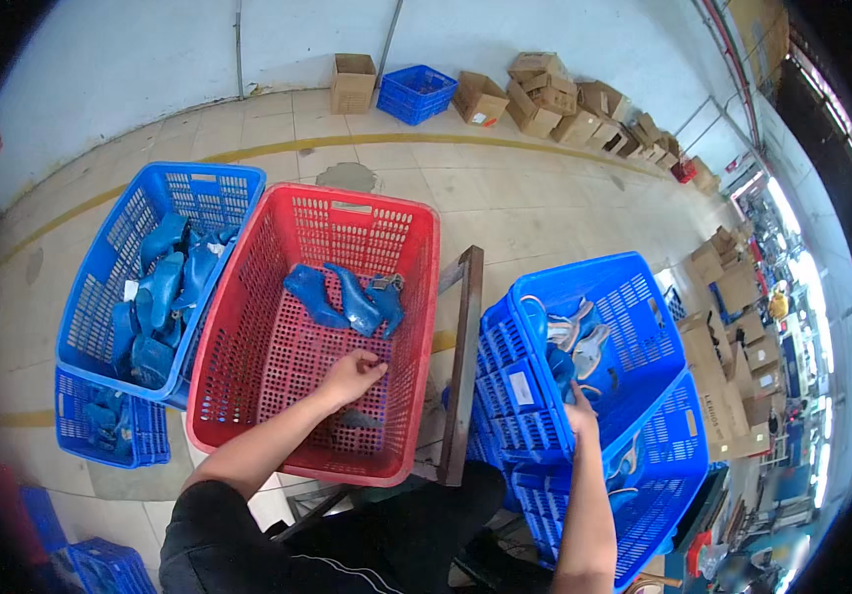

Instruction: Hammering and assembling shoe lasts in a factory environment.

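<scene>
With left hand [350, 379] and right hand [581, 416] apart, in separate baskets.
Loosely curled, at left, inside the red basket [283, 368], near blue shoe lasts [358, 301] lying toward its far end; at right, down among blue lasts [558, 364] and pale straps [591, 348] in the right-hand blue basket [636, 309], cannot tell whether gripping. Farther left: a left-hand blue basket [93, 302], heaped with more lasts [168, 282]. Beyond, along the wall: a blue crate [415, 99] and cardboard boxes [352, 89].

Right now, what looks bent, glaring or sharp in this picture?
Head view: fisheye distortion bows the yellow floor line, and the corners go black; head view, far right: bright strips wash out white; head view, middle: the red basket looks reasonably sharp.
</scene>
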`<state>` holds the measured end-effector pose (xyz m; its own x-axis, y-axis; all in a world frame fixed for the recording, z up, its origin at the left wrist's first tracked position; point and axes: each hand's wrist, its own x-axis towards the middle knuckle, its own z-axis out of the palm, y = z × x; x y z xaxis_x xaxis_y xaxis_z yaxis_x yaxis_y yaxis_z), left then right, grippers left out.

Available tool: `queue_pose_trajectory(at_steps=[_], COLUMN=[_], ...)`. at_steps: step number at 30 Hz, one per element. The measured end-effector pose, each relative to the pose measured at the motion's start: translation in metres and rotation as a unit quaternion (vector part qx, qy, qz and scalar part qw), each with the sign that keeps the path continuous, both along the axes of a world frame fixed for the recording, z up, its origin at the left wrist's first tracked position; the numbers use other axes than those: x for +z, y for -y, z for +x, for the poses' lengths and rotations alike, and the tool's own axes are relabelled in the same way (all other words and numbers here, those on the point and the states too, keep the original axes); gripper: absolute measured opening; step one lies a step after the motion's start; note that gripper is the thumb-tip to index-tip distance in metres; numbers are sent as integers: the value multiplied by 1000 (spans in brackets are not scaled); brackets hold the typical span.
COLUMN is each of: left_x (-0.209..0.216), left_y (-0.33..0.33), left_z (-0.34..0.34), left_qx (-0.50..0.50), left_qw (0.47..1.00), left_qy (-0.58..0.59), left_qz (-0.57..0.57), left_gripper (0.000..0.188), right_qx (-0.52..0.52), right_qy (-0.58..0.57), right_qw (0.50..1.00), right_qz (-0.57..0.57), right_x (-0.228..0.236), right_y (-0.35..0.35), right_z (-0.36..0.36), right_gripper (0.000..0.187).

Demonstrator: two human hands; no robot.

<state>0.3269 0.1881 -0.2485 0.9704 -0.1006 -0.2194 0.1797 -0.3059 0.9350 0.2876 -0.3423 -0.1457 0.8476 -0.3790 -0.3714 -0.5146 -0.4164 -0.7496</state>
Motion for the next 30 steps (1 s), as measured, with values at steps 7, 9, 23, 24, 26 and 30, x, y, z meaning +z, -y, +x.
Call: queue_pose_trajectory(at_steps=[7,9,23,24,26,30], left_x=[-139,-166,-270,-263,-255,-209], left_y=[-57,-24,-69,-75,-30,-119], left_z=[94,131,201,200,166,129], left_qx=[221,259,455,453,415,222], left_qw=[951,942,869,869,851,798], left_qy=[-102,-159,-189,-184,-256,-366], left_qz=[190,143,-57,-79,-195,-423], left_gripper=[94,134,105,103,90,62], right_qx=[88,159,136,135,124,116], right_qy=[183,200,129,132,93,134], right_qw=[946,874,825,826,819,827], right_qz=[-252,-413,-533,-531,-552,-533], right_x=[58,72,85,84,78,74], right_y=[-111,-122,-141,-138,-129,-127], right_z=[-12,-42,-27,-29,-39,-36], right_gripper=[59,59,58,58,59,58])
